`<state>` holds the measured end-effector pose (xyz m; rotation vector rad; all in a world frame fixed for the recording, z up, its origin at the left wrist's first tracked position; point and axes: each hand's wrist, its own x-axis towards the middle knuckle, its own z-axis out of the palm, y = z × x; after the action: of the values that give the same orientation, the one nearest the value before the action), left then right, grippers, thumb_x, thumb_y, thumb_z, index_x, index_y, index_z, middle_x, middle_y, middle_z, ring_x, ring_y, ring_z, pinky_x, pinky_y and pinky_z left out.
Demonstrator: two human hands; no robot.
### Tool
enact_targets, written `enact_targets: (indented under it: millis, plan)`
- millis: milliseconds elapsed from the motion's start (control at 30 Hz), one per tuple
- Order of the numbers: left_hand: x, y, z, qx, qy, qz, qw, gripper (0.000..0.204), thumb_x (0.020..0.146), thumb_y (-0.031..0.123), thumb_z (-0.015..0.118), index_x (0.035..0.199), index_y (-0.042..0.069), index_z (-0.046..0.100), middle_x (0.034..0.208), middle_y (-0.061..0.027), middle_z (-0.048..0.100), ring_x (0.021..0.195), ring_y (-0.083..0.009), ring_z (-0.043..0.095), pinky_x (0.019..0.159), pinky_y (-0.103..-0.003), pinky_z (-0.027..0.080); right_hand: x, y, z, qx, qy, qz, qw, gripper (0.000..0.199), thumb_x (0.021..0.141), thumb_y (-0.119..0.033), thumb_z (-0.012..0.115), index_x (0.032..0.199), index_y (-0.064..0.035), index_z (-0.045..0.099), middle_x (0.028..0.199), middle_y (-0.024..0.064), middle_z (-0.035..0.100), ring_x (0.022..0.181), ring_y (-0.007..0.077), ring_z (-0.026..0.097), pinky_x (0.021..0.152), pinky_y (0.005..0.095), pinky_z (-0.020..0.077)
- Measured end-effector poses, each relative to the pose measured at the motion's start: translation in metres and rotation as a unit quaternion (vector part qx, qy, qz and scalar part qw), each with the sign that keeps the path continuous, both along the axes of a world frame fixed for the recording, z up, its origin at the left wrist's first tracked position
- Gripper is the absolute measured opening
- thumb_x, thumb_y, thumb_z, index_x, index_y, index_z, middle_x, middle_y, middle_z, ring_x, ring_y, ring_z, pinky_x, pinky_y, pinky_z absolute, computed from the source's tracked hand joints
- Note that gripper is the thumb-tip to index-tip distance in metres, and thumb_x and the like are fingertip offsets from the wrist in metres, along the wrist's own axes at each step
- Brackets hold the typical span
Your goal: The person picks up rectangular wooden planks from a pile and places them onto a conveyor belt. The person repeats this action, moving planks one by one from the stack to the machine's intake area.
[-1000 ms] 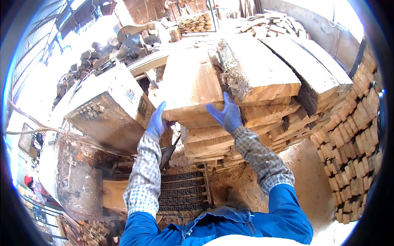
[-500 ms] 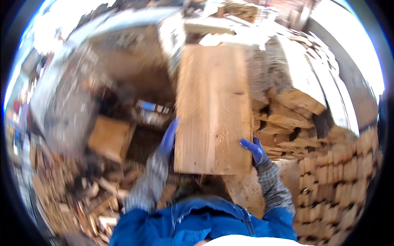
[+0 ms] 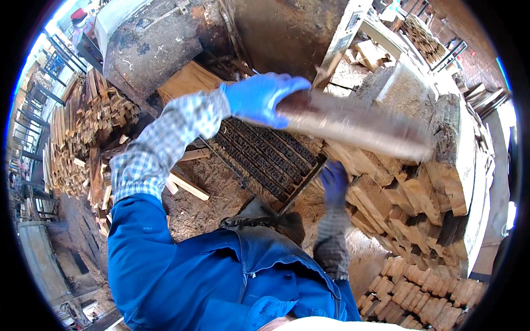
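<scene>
The left hand [image 3: 259, 98], in a blue glove, is clamped on one end of a blurred wooden plank [image 3: 353, 124] held up in the air above a dark metal grate [image 3: 265, 157]. The right hand [image 3: 334, 183], also gloved, hangs lower, apart from the plank, beside the stacked timber pile [image 3: 419, 193]; whether it is closed cannot be told.
</scene>
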<state>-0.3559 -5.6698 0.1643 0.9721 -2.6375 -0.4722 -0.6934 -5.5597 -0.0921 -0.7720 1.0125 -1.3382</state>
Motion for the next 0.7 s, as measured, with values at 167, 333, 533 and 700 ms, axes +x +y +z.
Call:
enact_targets:
  millis: [167, 333, 533, 700]
  plan:
    - [0.003, 0.077, -0.126, -0.35, -0.21, -0.021, 0.913, 0.106, 0.066, 0.039, 0.081, 0.159, 0.024, 0.032, 0.131, -0.0154, 0.052, 0.118, -0.0384, 0.053, 0.103, -0.054, 0.045, -0.107, 0.057, -0.003, 0.192, -0.063, -0.073, 0.977, 0.069, 0.104, -0.065, 0.035, 0.142, -0.01, 0.052, 0.144, 0.0136, 0.055, 0.131, 0.0336, 0.055, 0.104, 0.0526, 0.0469]
    - [0.032, 0.125, -0.217, -0.197, -0.169, 0.038, 0.965, 0.093, 0.072, 0.058, 0.075, 0.153, 0.024, 0.044, 0.151, -0.0145, 0.046, 0.138, -0.0375, 0.044, 0.115, -0.056, 0.035, -0.095, 0.086, -0.028, 0.122, 0.288, -0.118, 0.943, 0.045, 0.098, -0.057, 0.061, 0.109, -0.0134, 0.066, 0.089, -0.001, 0.062, 0.082, 0.0112, 0.059, 0.069, 0.0298, 0.0503]
    - [0.05, 0.14, -0.238, -0.118, 0.02, 0.273, 0.955, 0.076, 0.087, 0.06, 0.067, 0.146, 0.014, 0.052, 0.153, -0.0184, 0.046, 0.142, -0.0422, 0.041, 0.117, -0.058, 0.032, -0.108, 0.097, -0.047, 0.217, 0.082, -0.136, 0.963, 0.045, 0.1, -0.051, 0.061, 0.124, -0.0127, 0.06, 0.114, 0.0048, 0.065, 0.1, 0.0201, 0.064, 0.081, 0.0369, 0.0548]
    - [0.059, 0.157, -0.248, -0.161, 0.044, 0.365, 0.916, 0.066, 0.092, 0.049, 0.065, 0.142, 0.008, 0.055, 0.149, -0.0224, 0.048, 0.138, -0.0464, 0.044, 0.115, -0.06, 0.032, -0.057, 0.095, -0.054, 0.181, 0.09, -0.061, 0.977, 0.067, 0.104, -0.052, 0.053, 0.152, -0.0064, 0.042, 0.15, 0.0093, 0.049, 0.133, 0.0253, 0.052, 0.111, 0.0419, 0.0466]
